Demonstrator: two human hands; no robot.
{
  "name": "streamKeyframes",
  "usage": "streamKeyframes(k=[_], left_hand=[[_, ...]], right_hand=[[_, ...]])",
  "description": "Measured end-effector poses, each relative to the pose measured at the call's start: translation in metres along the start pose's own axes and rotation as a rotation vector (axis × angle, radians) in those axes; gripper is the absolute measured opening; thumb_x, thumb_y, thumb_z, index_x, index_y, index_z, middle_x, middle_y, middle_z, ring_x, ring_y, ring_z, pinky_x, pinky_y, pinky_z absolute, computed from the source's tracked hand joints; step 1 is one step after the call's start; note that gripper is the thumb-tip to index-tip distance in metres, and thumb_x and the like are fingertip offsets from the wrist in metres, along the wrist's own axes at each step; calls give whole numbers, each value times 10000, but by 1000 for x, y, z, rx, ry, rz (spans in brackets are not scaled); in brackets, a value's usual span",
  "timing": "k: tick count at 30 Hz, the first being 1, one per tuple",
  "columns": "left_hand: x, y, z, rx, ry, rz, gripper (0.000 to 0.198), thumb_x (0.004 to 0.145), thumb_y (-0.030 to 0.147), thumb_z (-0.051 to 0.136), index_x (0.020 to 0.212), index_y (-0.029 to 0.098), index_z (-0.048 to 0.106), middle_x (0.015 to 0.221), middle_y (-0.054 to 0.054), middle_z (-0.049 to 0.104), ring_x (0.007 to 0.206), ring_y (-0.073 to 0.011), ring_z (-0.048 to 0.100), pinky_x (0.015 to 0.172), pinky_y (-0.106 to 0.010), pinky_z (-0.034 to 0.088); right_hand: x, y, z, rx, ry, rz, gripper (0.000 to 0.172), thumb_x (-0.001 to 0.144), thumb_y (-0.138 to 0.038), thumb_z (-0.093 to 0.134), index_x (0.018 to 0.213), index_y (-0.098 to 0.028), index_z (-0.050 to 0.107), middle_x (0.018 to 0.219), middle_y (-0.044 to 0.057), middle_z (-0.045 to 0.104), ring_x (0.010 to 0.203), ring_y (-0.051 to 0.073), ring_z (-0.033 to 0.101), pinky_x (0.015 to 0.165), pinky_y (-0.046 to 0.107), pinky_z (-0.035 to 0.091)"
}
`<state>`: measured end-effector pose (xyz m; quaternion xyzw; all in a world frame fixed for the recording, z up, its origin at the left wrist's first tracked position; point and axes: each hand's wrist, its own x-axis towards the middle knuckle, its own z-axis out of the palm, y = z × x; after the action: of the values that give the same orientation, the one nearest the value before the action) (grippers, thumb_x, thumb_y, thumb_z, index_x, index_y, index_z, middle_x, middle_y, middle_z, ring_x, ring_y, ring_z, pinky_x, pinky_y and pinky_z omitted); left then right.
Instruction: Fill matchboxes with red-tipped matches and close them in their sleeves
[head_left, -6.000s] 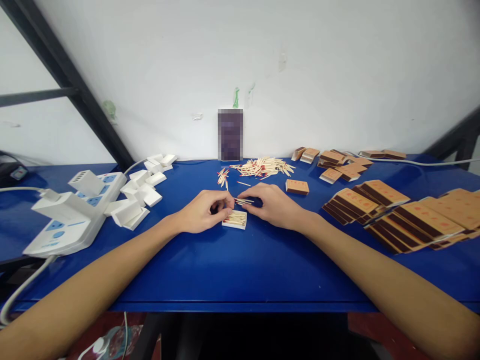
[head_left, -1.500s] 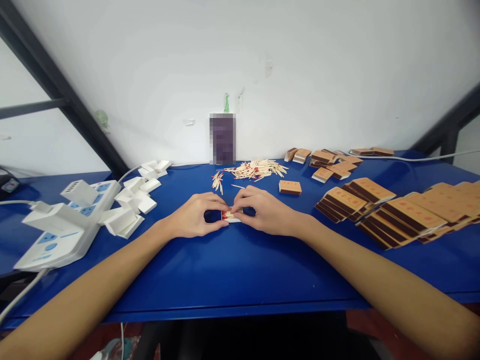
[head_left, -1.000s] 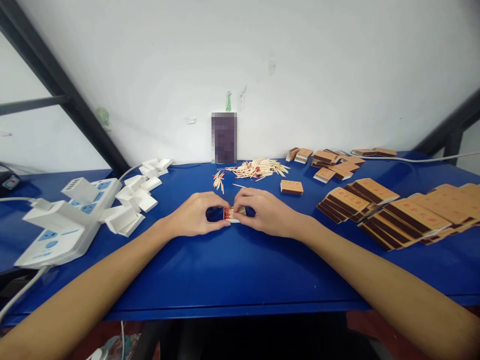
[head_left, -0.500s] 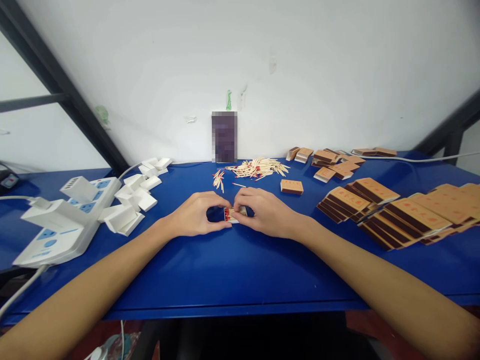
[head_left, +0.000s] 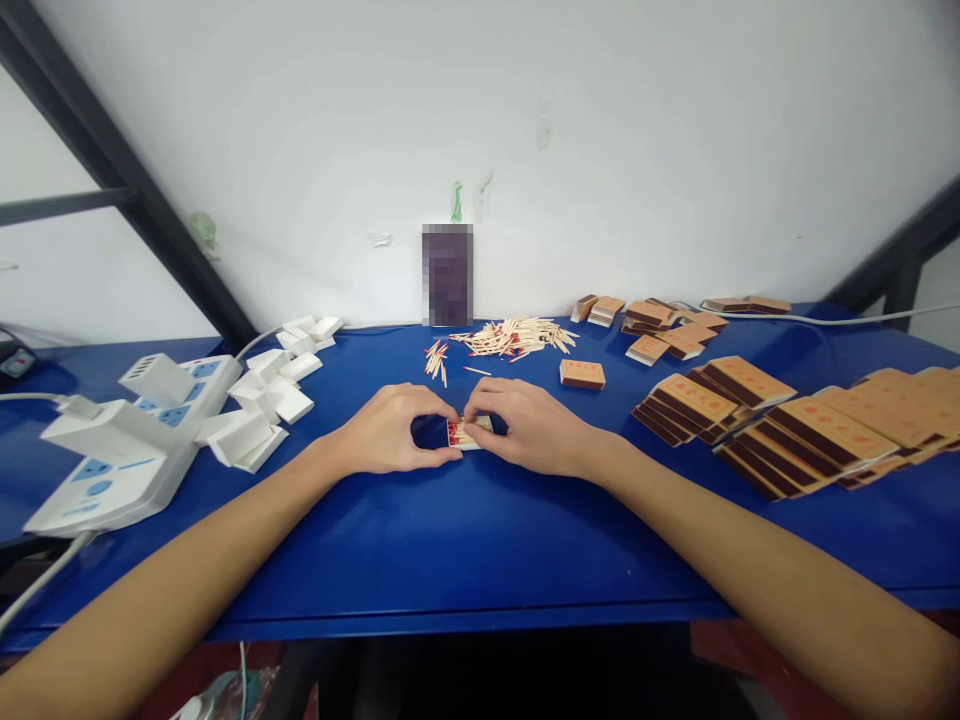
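Observation:
A small white matchbox tray [head_left: 466, 433] full of red-tipped matches lies on the blue table [head_left: 480, 550] between my hands. My left hand [head_left: 394, 432] pinches the tray's left end with thumb and fingertips. My right hand [head_left: 525, 425] covers its right end, fingers curled on the matches and tray. A loose pile of matches [head_left: 517, 337] lies behind my hands, with a smaller bunch [head_left: 436, 361] to its left. One closed brown matchbox [head_left: 582, 374] sits just right of my right hand.
Empty white trays [head_left: 262, 400] are heaped at the left beside white power strips [head_left: 112, 445] with cables. Stacks of brown matchbox sleeves [head_left: 787, 415] fill the right side, with more [head_left: 667, 325] at the back. A blurred dark card [head_left: 448, 275] leans against the wall.
Six seconds ago my hands held a few matches over the open tray. Since then both hands closed on the tray's ends. Over the last second they have barely moved.

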<state>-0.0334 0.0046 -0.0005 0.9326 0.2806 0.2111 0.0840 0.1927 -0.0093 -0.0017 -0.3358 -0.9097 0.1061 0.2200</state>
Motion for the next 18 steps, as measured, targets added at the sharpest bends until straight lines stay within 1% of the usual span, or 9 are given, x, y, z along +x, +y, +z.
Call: streamKeyframes(k=[2, 4, 7, 9, 11, 12, 14, 16, 18], left_hand=[[0, 0, 0, 24, 6, 1, 338, 796, 448, 719, 1012, 189, 700, 945, -29, 739, 820, -177, 681, 810, -314, 500], [0, 0, 1, 36, 11, 1, 359, 805, 437, 714, 1063, 188, 685, 986, -30, 739, 837, -178, 681, 815, -314, 504], [-1, -2, 1, 6, 13, 13, 344, 829, 410, 699, 1086, 183, 673, 1018, -38, 732, 865, -172, 677, 821, -303, 515], [-1, -2, 1, -28, 9, 33, 293, 853, 397, 678, 1052, 184, 682, 1001, -41, 731, 875, -166, 675, 827, -293, 519], [0, -3, 1, -49, 12, 50, 262, 864, 394, 668, 1022, 186, 691, 979, -41, 732, 880, -162, 676, 834, -291, 521], [0, -4, 2, -52, 13, 54, 256, 863, 393, 669, 1012, 187, 693, 970, -40, 733, 877, -163, 677, 835, -294, 522], [0, -4, 2, -47, 18, 52, 259, 853, 398, 680, 1003, 187, 697, 961, -40, 735, 867, -166, 681, 829, -300, 524], [0, -4, 2, -38, 21, 46, 264, 845, 401, 687, 998, 187, 701, 959, -41, 737, 856, -169, 683, 824, -305, 526], [0, -5, 2, -32, 19, 41, 267, 844, 403, 687, 1003, 189, 704, 964, -40, 740, 859, -170, 686, 829, -306, 526]], right_hand=[[1, 0, -2, -64, 12, 14, 198, 957, -290, 495, 921, -179, 656, 939, 49, 658, 853, 167, 591, 744, 293, 409], [2, 0, -8, -224, 54, 66, 219, 963, -273, 461, 953, -169, 653, 969, 68, 665, 881, 189, 600, 764, 311, 413], [0, 4, -21, -531, 118, 243, 243, 941, -193, 428, 1035, -142, 646, 1071, 130, 666, 996, 256, 605, 831, 367, 419], [-4, 10, -30, -655, 104, 383, 262, 919, -170, 439, 1096, -128, 626, 1144, 173, 650, 1056, 301, 598, 846, 398, 430], [-10, 17, -37, -688, 27, 488, 281, 906, -192, 463, 1138, -123, 605, 1166, 209, 640, 1068, 340, 601, 828, 427, 450], [-13, 20, -39, -683, -29, 528, 295, 903, -219, 474, 1153, -120, 594, 1154, 226, 641, 1044, 356, 612, 802, 439, 463], [-17, 26, -41, -671, -110, 599, 317, 895, -255, 490, 1174, -132, 577, 1098, 228, 662, 970, 358, 640, 748, 442, 482], [-18, 31, -41, -664, -146, 623, 316, 879, -256, 508, 1170, -151, 574, 1052, 210, 677, 924, 342, 651, 712, 422, 491], [-18, 34, -40, -626, -150, 574, 299, 866, -232, 520, 1147, -156, 587, 1051, 200, 675, 935, 331, 645, 710, 405, 493]])
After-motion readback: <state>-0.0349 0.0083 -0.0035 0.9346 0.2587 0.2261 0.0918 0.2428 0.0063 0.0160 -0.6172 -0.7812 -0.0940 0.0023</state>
